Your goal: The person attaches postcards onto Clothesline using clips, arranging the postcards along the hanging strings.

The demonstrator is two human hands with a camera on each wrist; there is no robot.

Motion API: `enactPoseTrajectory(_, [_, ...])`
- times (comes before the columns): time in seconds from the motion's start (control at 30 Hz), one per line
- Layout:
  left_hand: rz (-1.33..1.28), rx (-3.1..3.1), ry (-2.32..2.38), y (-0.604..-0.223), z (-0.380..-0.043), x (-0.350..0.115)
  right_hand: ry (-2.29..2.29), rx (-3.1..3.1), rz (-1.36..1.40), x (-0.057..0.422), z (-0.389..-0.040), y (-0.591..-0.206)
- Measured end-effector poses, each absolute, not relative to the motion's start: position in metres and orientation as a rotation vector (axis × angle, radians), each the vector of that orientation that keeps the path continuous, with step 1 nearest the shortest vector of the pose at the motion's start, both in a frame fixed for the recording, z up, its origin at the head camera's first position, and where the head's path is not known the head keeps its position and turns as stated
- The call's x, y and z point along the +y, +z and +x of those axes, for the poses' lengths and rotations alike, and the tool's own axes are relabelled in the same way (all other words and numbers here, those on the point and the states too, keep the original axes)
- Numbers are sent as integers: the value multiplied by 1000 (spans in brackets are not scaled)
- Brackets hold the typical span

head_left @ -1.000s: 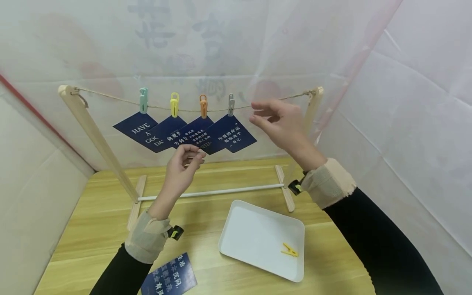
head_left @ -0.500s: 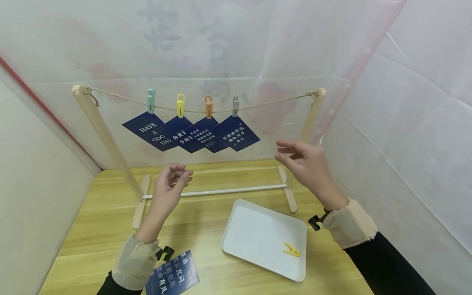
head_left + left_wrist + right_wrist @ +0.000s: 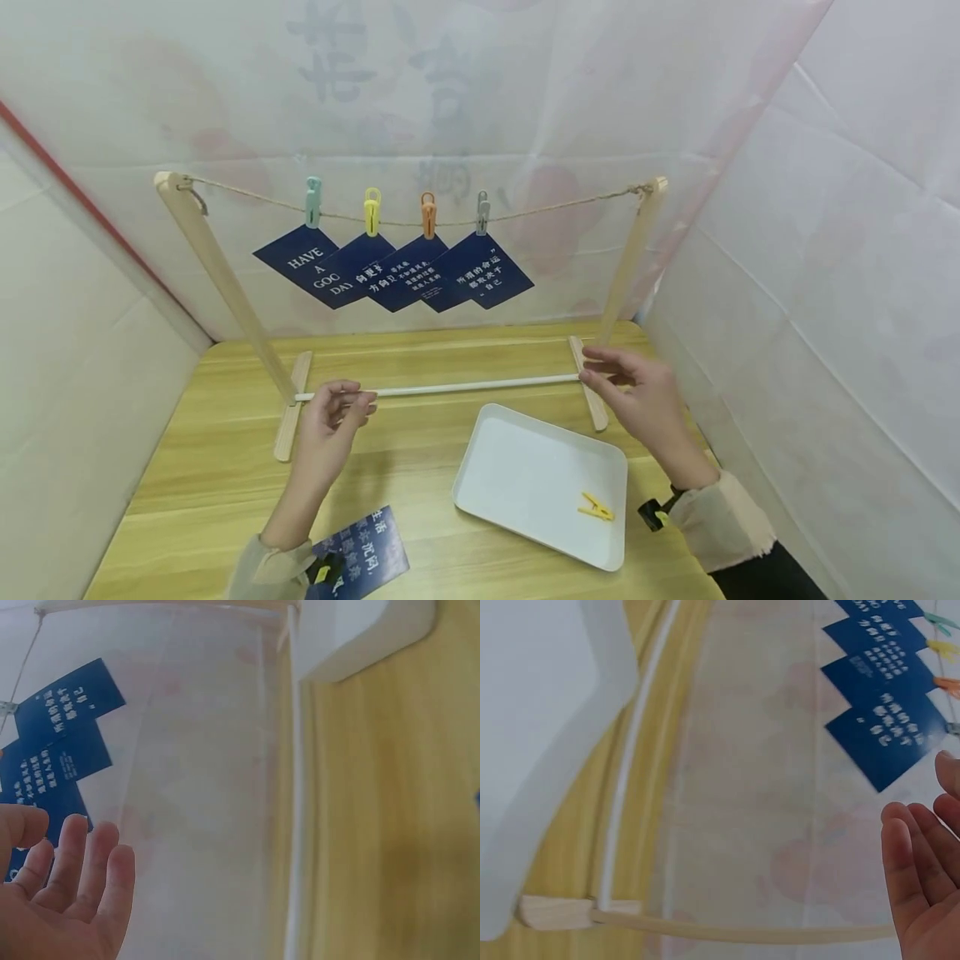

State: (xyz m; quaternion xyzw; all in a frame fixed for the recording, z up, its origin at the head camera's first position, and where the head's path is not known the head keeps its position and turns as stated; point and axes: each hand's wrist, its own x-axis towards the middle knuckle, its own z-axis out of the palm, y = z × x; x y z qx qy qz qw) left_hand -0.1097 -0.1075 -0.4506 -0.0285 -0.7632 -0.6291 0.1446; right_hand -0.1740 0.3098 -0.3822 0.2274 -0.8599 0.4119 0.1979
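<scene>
Several dark blue printed cards [image 3: 495, 271] hang overlapping from a twine line [image 3: 562, 205]. Each is held by a clothespin: teal [image 3: 312, 202], yellow [image 3: 372, 213], orange [image 3: 428, 217] and grey [image 3: 483, 214]. My left hand [image 3: 330, 429], fingers loosely bent and holding nothing, is above the table near the left end of the white rod [image 3: 480, 385]. Over the rod's right end my right hand [image 3: 637, 404] is likewise relaxed, with nothing in its fingers. Another blue card [image 3: 375, 550] lies on the table, partly covered by the left wrist.
The line is strung between two wooden posts [image 3: 225, 283] on flat wooden feet [image 3: 292, 408]. A white tray [image 3: 517, 475] between the hands carries one yellow clothespin [image 3: 596, 507] at its right. White sheeting [image 3: 810, 250] encloses the wooden table [image 3: 187, 483] behind and at the sides.
Both hands have come down from the hanging cards toward the table, the right one also moving rightward. The cards and clothespins stay on the line. The head view has shifted slightly.
</scene>
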Motion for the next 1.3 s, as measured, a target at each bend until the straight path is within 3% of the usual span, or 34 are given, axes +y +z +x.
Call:
enactPoseTrajectory(0.5, [109,-2260,-1857,-496,-78,-113,1300,-2536,441,333,-142,-467])
enactPoseTrajectory(1.3, [246,-2531,-1706,-540,-51,-108,1469,-2759,214,344,-106,-539])
